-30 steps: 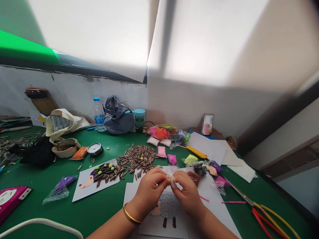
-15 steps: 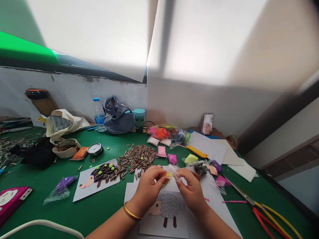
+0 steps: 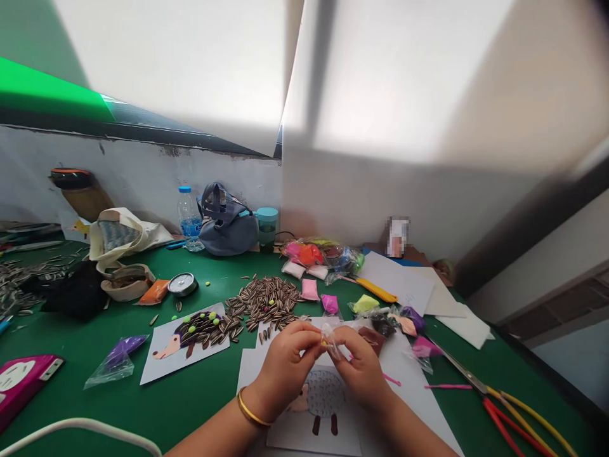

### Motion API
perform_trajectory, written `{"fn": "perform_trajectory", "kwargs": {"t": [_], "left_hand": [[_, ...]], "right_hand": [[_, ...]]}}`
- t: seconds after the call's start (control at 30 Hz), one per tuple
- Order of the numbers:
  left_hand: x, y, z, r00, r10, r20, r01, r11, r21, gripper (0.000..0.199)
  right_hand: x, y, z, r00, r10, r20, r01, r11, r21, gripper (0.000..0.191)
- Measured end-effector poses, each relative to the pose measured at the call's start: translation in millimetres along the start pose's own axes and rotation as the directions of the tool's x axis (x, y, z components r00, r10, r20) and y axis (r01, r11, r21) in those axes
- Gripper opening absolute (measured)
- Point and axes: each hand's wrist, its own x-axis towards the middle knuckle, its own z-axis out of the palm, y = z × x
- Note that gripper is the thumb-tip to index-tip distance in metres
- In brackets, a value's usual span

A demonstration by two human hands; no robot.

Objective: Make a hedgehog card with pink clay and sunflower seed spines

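Note:
My left hand [image 3: 291, 357] and my right hand [image 3: 360, 366] meet over the white paper at the front. Between their fingertips is a small clear plastic bag [image 3: 328, 330] with a bit of yellow in it, pinched from both sides. Below the hands lies a drawing of a hedgehog [image 3: 325, 393] with a peach face and two brown legs, partly covered by my left hand. To the left, a finished-looking hedgehog card [image 3: 162, 368] bears seeds and green dots. Behind my hands is a pile of striped seeds [image 3: 266, 298].
Scissors [image 3: 485, 388] with red and yellow handles lie at right, near a yellow cutter [image 3: 375, 290]. Clay packets [image 3: 309, 290] are spread behind. A purple packet [image 3: 118, 355], round tin [image 3: 182, 284], bottle [image 3: 190, 222] and blue bag [image 3: 228, 225] stand or lie left.
My hands have drawn closer together around the small bag, and the yellow bit now shows less. The view has shifted very slightly.

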Motion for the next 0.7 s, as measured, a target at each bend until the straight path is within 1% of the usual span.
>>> {"fn": "perform_trajectory", "kwargs": {"t": [0.17, 0.27, 0.37, 0.47, 0.5, 0.6, 0.63, 0.7], "left_hand": [[1.3, -3.3, -2.9, 0.999, -0.017, -0.034, 0.017, 1.000, 0.015, 0.010], [1.8, -5.1, -4.1, 0.997, -0.048, -0.053, 0.049, 0.999, 0.019, 0.009], [1.9, -5.4, -4.5, 0.997, -0.066, -0.049, 0.067, 0.998, 0.020, 0.011], [1.5, -5.4, -4.6, 0.996, -0.069, -0.049, 0.070, 0.997, 0.022, 0.014], [1.1, -5.5, -4.5, 0.997, -0.065, -0.053, 0.066, 0.997, 0.028, 0.015], [-0.3, -5.7, -4.1, 0.998, -0.025, -0.061, 0.029, 0.997, 0.067, 0.018], [-0.8, -5.6, -4.1, 0.998, -0.009, -0.058, 0.014, 0.997, 0.082, 0.019], [-1.7, -4.6, -4.3, 0.999, 0.016, -0.033, -0.012, 0.995, 0.099, 0.020]], "right_hand": [[1.7, -0.5, -4.9, 0.997, -0.015, -0.079, 0.014, 1.000, -0.009, 0.010], [1.9, 0.7, -6.7, 0.995, -0.012, -0.100, 0.010, 1.000, -0.017, 0.010], [2.2, 1.8, -6.9, 0.996, 0.003, -0.085, -0.006, 0.999, -0.033, 0.010], [1.9, 2.1, -7.0, 0.997, 0.048, -0.055, -0.052, 0.996, -0.069, 0.009], [1.6, 1.9, -7.2, 0.997, 0.059, -0.039, -0.062, 0.995, -0.080, 0.012], [0.8, 0.7, -8.5, 0.999, 0.051, 0.010, -0.050, 0.996, -0.074, 0.032], [0.7, 0.3, -8.9, 0.999, 0.046, 0.015, -0.046, 0.997, -0.062, 0.035], [1.0, -0.3, -9.2, 0.998, 0.058, -0.011, -0.058, 0.997, -0.049, 0.030]]}}
